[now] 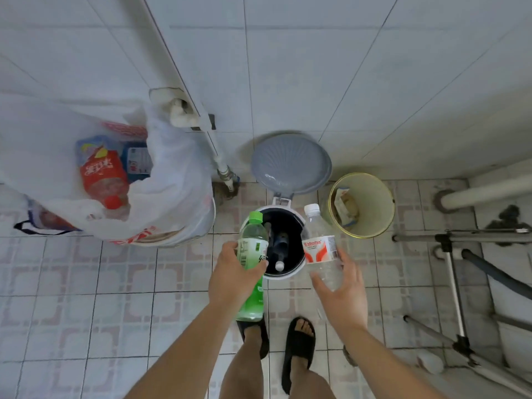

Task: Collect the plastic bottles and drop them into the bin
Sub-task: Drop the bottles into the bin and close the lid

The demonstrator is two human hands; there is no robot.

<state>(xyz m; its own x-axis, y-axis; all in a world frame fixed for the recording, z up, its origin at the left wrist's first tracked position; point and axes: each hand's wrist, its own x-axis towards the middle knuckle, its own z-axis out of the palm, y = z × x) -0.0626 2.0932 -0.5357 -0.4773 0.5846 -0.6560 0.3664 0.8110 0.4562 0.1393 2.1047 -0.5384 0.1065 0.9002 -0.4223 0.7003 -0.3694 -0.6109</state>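
My left hand (pixel 233 279) grips a green-capped bottle (pixel 253 249) with a pale green label, held upright at the left rim of the bin. My right hand (pixel 342 292) holds a clear bottle (pixel 321 249) with a white cap and a red-and-white label at the right rim. The small bin (pixel 299 272) stands on the floor straight ahead, white outside and dark inside. Its grey lid (pixel 290 164) is tipped back against the wall. Inside the bin lies a dark bottle (pixel 280 246) with a white cap.
A large white plastic sack (pixel 169 180) at the left holds a red-labelled bottle (pixel 103 180) and other packaging. A yellow wastebasket (pixel 374 203) stands right of the bin. Pipes, a hose and metal stand legs (pixel 454 286) crowd the right. My sandalled feet (pixel 299 341) are on the tiled floor.
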